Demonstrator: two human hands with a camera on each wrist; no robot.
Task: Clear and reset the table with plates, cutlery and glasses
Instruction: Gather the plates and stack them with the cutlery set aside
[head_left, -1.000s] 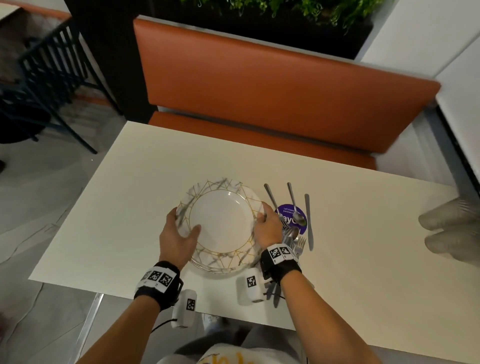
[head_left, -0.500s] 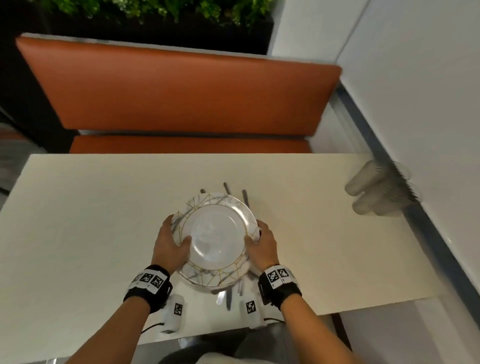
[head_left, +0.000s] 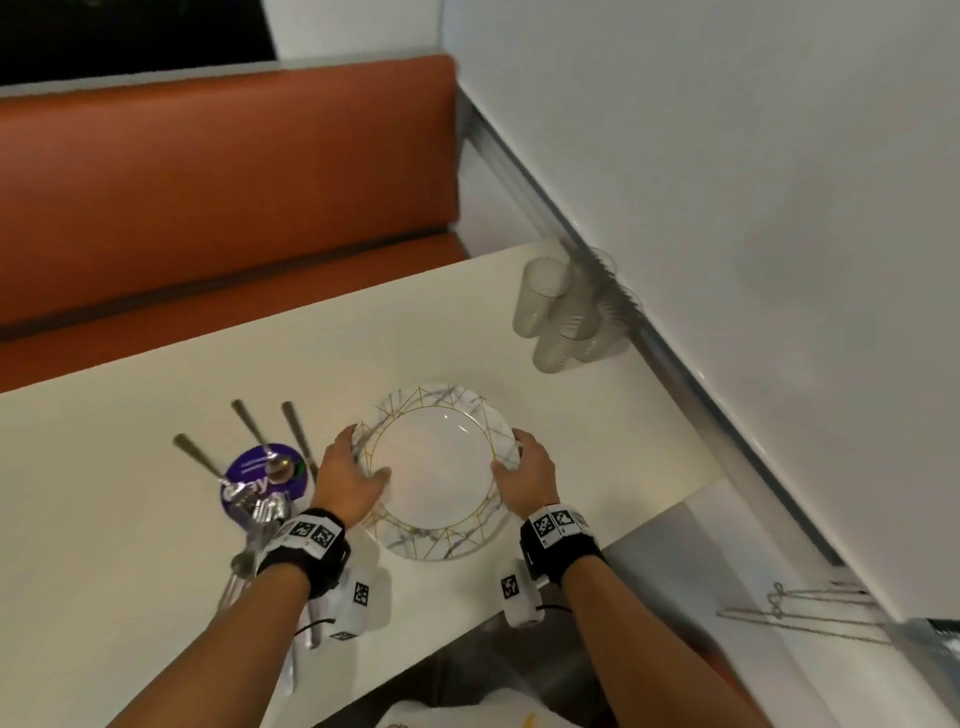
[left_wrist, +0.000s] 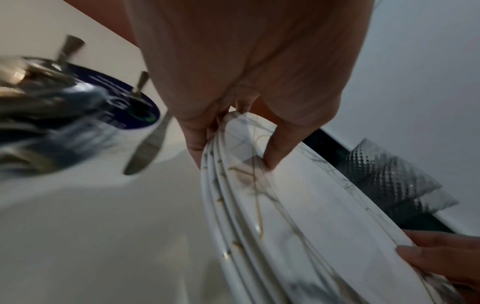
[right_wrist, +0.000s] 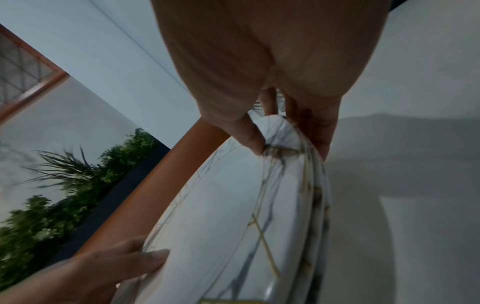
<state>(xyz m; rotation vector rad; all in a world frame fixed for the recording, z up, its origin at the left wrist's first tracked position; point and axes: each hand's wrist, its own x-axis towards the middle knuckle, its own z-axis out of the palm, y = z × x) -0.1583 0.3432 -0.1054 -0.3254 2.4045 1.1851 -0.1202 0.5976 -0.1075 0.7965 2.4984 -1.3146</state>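
A stack of white plates with gold lines and grey marbling hangs a little above the cream table. My left hand grips its left rim and my right hand its right rim, thumbs on top. The left wrist view shows several rims stacked under my left hand. The right wrist view has my right hand pinching the plates. Cutlery lies piled on a purple coaster left of the plates. Several clear glasses stand at the right wall.
An orange bench runs along the table's far side. A white wall bounds the table on the right. The table's near right corner ends just right of my right wrist, with a wire rack beyond it.
Both hands have carried the plates to the right, from left of the cutlery, over it, to its right side. The view has swung right toward the wall and glasses.
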